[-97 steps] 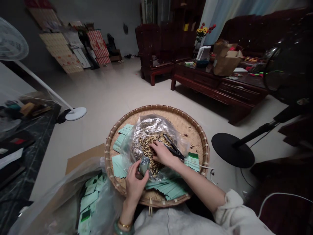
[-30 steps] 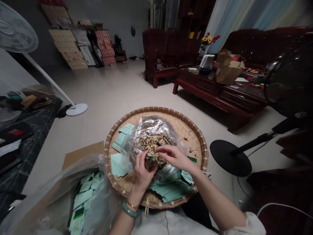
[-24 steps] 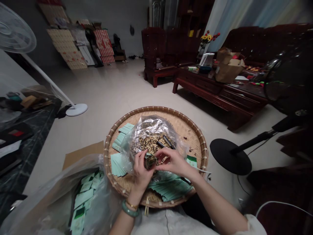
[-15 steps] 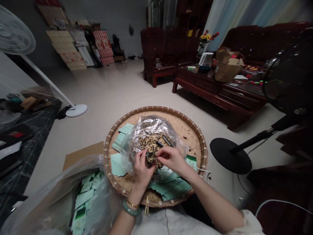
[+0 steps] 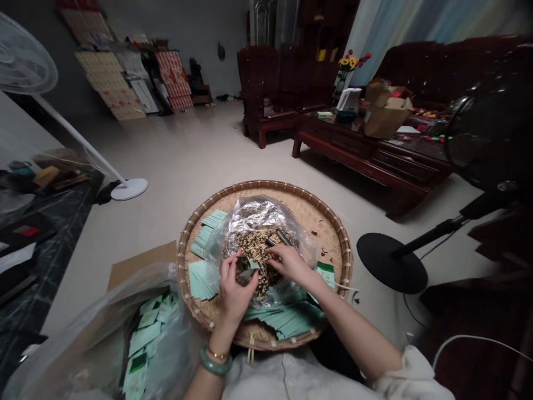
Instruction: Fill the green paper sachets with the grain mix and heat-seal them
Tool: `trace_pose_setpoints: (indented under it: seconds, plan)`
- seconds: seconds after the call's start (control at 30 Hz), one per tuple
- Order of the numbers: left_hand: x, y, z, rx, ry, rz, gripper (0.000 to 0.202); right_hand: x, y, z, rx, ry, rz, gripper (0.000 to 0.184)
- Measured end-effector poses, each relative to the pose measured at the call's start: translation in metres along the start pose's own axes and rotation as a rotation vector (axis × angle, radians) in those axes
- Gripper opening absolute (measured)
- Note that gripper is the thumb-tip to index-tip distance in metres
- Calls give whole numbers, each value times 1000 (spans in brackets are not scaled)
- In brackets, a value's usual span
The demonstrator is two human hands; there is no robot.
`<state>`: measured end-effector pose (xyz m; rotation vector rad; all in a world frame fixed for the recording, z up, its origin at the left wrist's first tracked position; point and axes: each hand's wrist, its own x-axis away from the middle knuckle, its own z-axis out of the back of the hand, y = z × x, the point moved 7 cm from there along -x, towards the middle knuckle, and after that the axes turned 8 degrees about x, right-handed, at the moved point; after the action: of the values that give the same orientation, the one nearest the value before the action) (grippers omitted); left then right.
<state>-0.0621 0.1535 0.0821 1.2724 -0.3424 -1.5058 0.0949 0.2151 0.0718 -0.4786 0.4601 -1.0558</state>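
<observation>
My left hand (image 5: 236, 290) pinches a small pale green packet (image 5: 250, 270), tilted above the loose mix, between thumb and fingers. Just right of it, my right hand (image 5: 289, 262) has bent fingers slightly apart, low over the mix; nothing shows in them. A clear plastic bag (image 5: 260, 208), its mouth spread wide, holds the tan and dark dry mix (image 5: 255, 241). Two black rod-like handles (image 5: 284, 237) stick out of the mix near my right fingers. All this rests on a round woven bamboo tray (image 5: 328, 214). Fanned green packets (image 5: 287, 322) lie along its near side.
More green packets (image 5: 202, 280) lie left on the tray, and one (image 5: 326, 273) lies right. A big plastic bag (image 5: 83, 344) of packets stands lower left beside cardboard (image 5: 141, 261). A white fan (image 5: 129, 189) and black fan (image 5: 391, 262) flank the tray; a wooden table (image 5: 345, 141) is beyond.
My right hand has come away from the packet and sits a little to its right. My left hand has shifted slightly left with the packet, now showing its pale green side.
</observation>
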Motion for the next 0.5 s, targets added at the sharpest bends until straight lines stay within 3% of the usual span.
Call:
trace_pose_setpoints:
  seconds: [0.13, 0.2, 0.33, 0.5]
  plan:
    - [2, -1, 2, -19, -74, 51, 50, -8, 12, -28, 93, -5, -19, 46]
    - [5, -3, 1, -30, -112, 71, 50, -13, 11, -35, 118, 4, -11, 49]
    - [8, -7, 0, -82, -128, 58, 53, -23, 8, -43, 136, -18, 2, 32]
    - [10, -14, -3, -110, -136, 41, 54, -28, 13, -37, 34, 47, -33, 19]
